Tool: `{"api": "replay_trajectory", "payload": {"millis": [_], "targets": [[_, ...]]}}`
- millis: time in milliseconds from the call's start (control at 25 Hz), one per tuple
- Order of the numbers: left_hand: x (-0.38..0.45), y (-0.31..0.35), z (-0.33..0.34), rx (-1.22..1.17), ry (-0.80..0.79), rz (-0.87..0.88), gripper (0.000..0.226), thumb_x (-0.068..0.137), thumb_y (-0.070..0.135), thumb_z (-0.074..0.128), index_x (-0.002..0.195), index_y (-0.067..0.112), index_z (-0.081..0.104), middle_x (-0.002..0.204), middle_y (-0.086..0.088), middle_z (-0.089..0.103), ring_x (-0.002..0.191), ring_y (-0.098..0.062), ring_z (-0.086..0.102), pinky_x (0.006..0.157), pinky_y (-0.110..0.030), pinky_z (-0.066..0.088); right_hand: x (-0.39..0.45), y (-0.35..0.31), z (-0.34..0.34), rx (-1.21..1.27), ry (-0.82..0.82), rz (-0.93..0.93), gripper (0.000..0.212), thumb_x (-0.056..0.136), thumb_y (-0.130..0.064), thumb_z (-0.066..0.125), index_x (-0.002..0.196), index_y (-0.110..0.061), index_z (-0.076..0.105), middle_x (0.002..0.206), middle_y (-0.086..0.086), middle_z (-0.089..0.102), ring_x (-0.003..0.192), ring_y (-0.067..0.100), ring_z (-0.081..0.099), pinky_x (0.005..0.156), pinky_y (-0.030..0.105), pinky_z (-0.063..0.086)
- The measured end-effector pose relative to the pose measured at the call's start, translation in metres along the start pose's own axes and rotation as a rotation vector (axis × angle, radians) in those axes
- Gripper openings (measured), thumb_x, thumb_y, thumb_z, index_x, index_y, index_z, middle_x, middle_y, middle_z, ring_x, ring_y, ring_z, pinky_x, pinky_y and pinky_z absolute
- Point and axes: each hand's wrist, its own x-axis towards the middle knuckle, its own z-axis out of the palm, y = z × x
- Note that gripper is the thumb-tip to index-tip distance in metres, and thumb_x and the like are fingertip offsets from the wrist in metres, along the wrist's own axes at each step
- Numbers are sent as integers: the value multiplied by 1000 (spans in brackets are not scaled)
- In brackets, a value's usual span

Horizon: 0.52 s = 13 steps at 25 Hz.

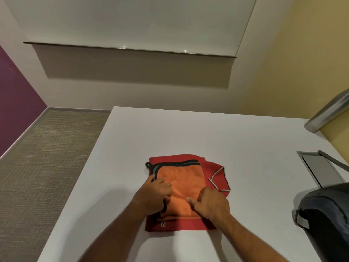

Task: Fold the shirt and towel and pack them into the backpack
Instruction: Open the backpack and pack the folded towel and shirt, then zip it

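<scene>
Dark backpack [326,218] sits at the right edge of the frame, lower right, on the table; grey strap loop on its near-left side. Whether its opening is unzipped I cannot tell from here. Just above it, a grey recessed panel [321,170] set into the tabletop with its lid propped. A metal cylinder [328,112], looking like a table leg or post, slants in at the right edge, above the panel. Nothing lies between the folded stack and the backpack.

Centre of frame, lower half: red shirt [217,178] folded flat, white-piped edge showing to the right. Orange towel [181,178] with black-and-grey trim lies folded on top of it, a small black loop sticking out at its upper left corner.

My left hand [154,193] is at the towel's left edge, fingers curled, pinching the fabric and trim there. My right hand [209,203] is on the towel's lower right, fingers curled, thumb pointing left across the cloth; it grips the layers at that side. How deep the fingers reach under the stack I cannot tell.

White table [188,133] fills the lower middle. Brown-grey carpet [47,167] at left. Purple wall [17,103] upper left, yellow wall [292,63] upper right, whiteboard [132,21] with a tray along the top.
</scene>
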Motion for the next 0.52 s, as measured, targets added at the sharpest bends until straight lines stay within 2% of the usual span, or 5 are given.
{"api": "replay_trajectory", "payload": {"millis": [160, 280, 320, 440, 520], "targets": [[8, -3, -3, -146, -127, -174, 34, 87, 27, 34, 97, 18, 65, 129, 1, 64, 136, -18, 45, 117, -52, 23, -10, -4, 11, 95, -32, 40, 71, 74, -82, 44, 101, -19, 64, 99, 0, 70, 89, 19, 66, 71, 30, 52], [7, 8, -1, -129, 112, -128, 22, 73, 29, 53, 77, 9, 63, 80, -8, 66, 81, -29, 63, 88, -50, 52, -16, -9, 14, 147, -68, 70, 69, 76, -81, 46, 105, -20, 61, 102, -1, 68, 90, 17, 64, 70, 27, 50], [5, 10, 2, -117, 158, -101, 29, 69, 34, 61, 82, 8, 66, 80, -9, 66, 76, -28, 61, 82, -46, 55, -19, -9, 13, 155, -59, 73, 70, 76, -83, 45, 107, -21, 59, 104, -2, 68, 90, 16, 64, 72, 27, 51], [-5, 9, 17, 20, 5, -125, 74, 71, 67, 60, 120, 12, 67, 122, -15, 66, 110, -34, 63, 98, -46, 51, -28, -9, 20, 165, 166, 57, 78, 72, -86, 41, 117, -24, 51, 116, -1, 62, 100, 18, 59, 82, 32, 52], [-15, 7, 26, 65, -80, -229, 88, 74, 83, 46, 137, 22, 56, 143, -17, 52, 129, -39, 51, 103, -57, 42, -36, -13, 32, 157, 271, 15, 85, 77, -82, 36, 140, -24, 40, 147, 10, 43, 128, 28, 46, 103, 44, 41]]}}
